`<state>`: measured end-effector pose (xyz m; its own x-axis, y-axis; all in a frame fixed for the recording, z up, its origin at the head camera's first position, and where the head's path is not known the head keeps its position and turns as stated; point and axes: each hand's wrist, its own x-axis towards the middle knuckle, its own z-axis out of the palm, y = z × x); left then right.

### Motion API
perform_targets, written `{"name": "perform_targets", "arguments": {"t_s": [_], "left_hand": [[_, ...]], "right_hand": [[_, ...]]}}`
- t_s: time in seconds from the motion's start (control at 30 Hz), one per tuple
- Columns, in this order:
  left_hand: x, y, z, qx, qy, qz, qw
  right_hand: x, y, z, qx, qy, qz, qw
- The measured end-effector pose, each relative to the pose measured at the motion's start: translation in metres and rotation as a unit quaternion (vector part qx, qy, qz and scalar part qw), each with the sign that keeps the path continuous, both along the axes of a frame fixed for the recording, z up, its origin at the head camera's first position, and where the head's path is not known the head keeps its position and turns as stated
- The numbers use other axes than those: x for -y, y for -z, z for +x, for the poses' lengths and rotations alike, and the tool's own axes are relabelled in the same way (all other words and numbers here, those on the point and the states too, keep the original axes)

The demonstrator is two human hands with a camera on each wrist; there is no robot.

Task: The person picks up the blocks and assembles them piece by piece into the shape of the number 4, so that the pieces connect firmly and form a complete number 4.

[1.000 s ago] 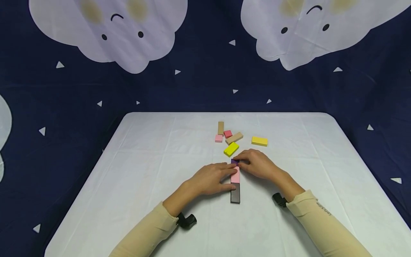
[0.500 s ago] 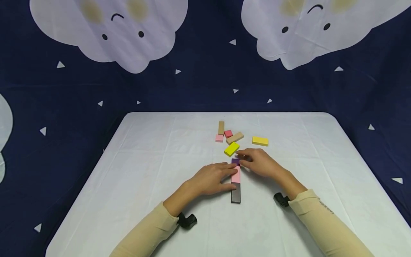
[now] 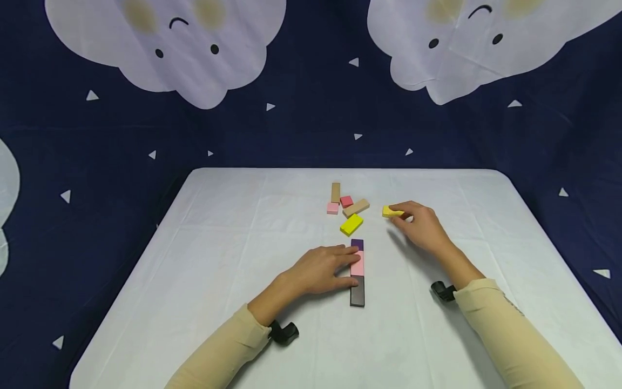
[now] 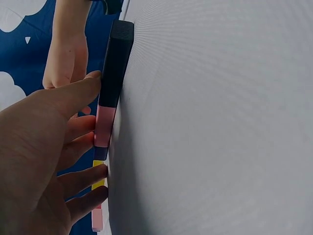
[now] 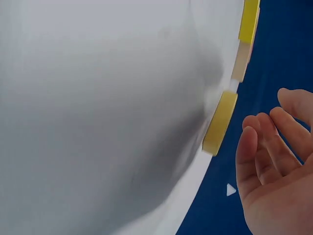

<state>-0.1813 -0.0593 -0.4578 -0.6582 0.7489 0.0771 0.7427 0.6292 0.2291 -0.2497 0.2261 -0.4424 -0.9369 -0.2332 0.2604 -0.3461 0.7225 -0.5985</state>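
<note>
A black block, a pink block and a purple block lie end to end in a line. My left hand rests on them from the left, its thumb on the black block and fingertips on the pink and purple ones. In the left wrist view, the thumb of my left hand touches the black block. My right hand hovers over a yellow block at the right. The right wrist view shows my right hand with relaxed fingers, apart from the yellow block.
Beyond the line lie a bright yellow block, a tan block, another tan block, a red block and a small pink block. The white table ends at a dark blue cloth.
My right hand has left the purple block and moved right and away from me, to the yellow block. My left hand has stayed on the line of blocks.
</note>
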Motion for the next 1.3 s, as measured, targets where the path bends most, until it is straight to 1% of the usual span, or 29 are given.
{"name": "perform_targets", "arguments": {"t_s": [0.1, 0.2, 0.37, 0.47, 0.73, 0.87, 1.3], "left_hand": [[-0.001, 0.000, -0.001, 0.006, -0.003, -0.002, 1.0000], [-0.001, 0.000, -0.001, 0.009, -0.005, -0.004, 0.9999], [-0.003, 0.001, 0.000, 0.012, -0.003, -0.005, 0.9999], [-0.004, -0.001, 0.001, 0.014, -0.004, -0.008, 0.9999], [-0.002, -0.002, 0.002, 0.024, -0.015, -0.015, 0.9995], [-0.001, -0.003, 0.003, 0.027, -0.019, -0.016, 0.9993], [0.000, 0.001, 0.002, 0.028, -0.021, -0.010, 0.9993]], "right_hand": [[-0.006, 0.000, -0.003, 0.002, 0.015, 0.010, 0.9998], [-0.013, 0.001, -0.007, 0.014, 0.028, 0.021, 0.9993], [-0.025, 0.006, -0.012, 0.057, 0.056, 0.019, 0.9967], [-0.029, 0.008, -0.016, 0.079, 0.069, 0.020, 0.9943], [-0.028, 0.009, -0.026, 0.118, 0.069, 0.045, 0.9896], [-0.028, 0.009, -0.028, 0.125, 0.064, 0.052, 0.9887], [-0.030, 0.010, -0.031, 0.116, 0.054, 0.066, 0.9895]]}}
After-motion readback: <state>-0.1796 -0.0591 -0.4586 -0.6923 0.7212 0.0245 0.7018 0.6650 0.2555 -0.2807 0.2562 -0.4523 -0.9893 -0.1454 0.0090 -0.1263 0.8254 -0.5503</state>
